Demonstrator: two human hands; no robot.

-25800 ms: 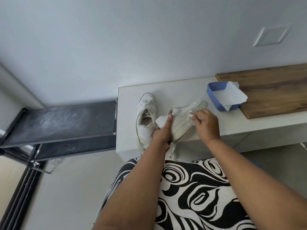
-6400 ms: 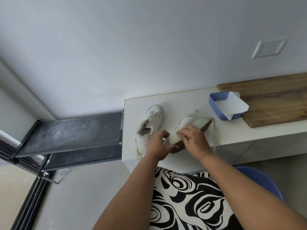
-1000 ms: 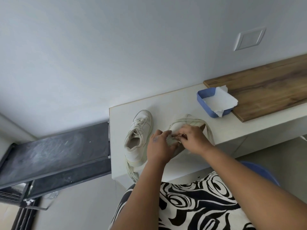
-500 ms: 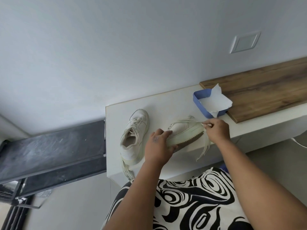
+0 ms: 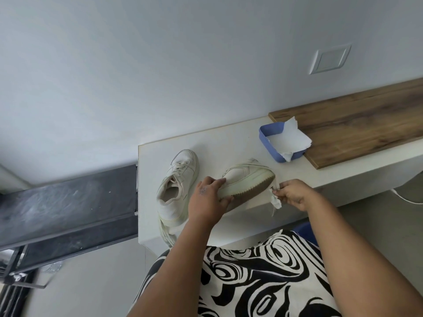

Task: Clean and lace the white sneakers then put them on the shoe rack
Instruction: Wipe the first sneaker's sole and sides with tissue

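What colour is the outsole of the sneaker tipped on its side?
Brown, under an off-white midsole; the tipped sneaker shows it in the head view.

A blue tray point(image 5: 268, 143) with white paper point(image 5: 288, 141) stands on the white surface point(image 5: 229, 143), touching a wooden board point(image 5: 357, 124) on its right. A wall plate point(image 5: 329, 58) is above.

looks like a home entryway to us, plain white wall with a light switch point(image 5: 329, 58), low white bench point(image 5: 229, 143) with a wood board point(image 5: 357, 124), black metal shoe rack point(image 5: 68, 202) beside it, we'd say someone's hallway
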